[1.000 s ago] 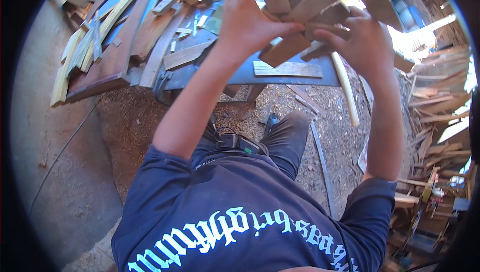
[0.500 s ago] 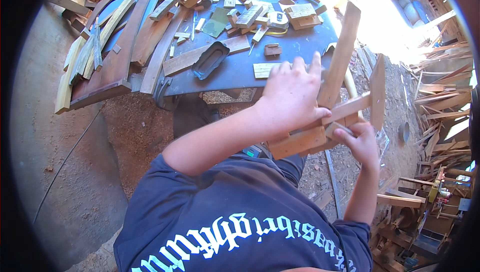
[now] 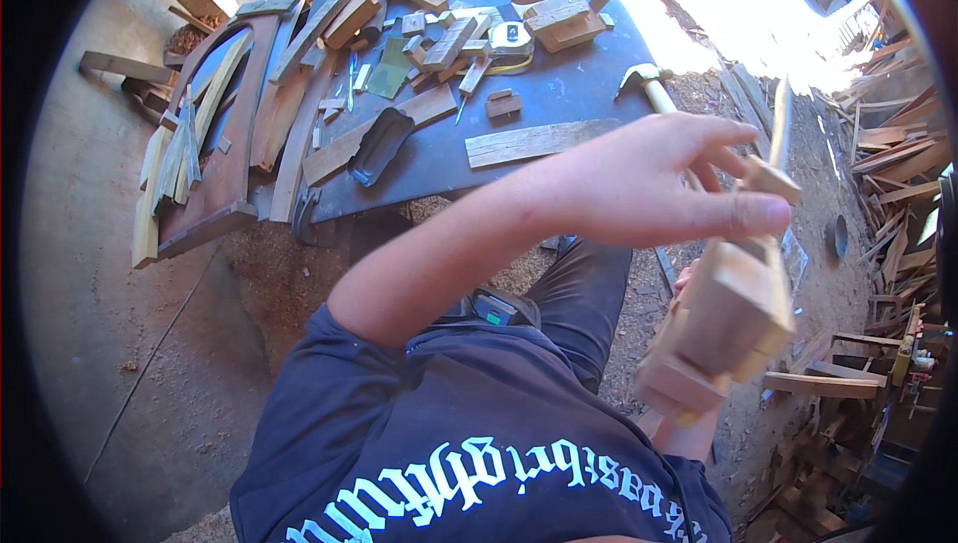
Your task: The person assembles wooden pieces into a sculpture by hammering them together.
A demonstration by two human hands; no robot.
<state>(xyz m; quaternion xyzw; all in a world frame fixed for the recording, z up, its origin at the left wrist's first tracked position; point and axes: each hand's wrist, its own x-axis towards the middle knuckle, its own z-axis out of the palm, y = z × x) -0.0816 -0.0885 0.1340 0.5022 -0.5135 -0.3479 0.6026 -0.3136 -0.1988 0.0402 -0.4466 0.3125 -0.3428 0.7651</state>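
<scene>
My left hand (image 3: 689, 184) reaches across to the upper part of a wooden assembly (image 3: 738, 303), its fingers curled around a narrow upright piece beside a small block (image 3: 770, 180). My right hand (image 3: 685, 275) is mostly hidden behind the assembly and grips it from below; only some fingertips and the forearm show. The assembly of joined blocks and sticks is turned almost end-on, slightly blurred. Beyond my hands, a hammer (image 3: 654, 89) lies at the table's edge near a loose plank (image 3: 529, 147).
The dark metal table (image 3: 419, 184) carries a tape measure (image 3: 511, 36), a black tray (image 3: 379, 147), several offcuts and a wooden panel (image 3: 225, 189). A heap of scrap wood (image 3: 893, 174) lines the right side, with a machine (image 3: 908, 363) below it. A cable (image 3: 150, 363) runs along the left.
The assembly has come down from above the table to beside my body at the right and rotated end-on. My left hand has swung rightward over it; my right hand has dropped behind it.
</scene>
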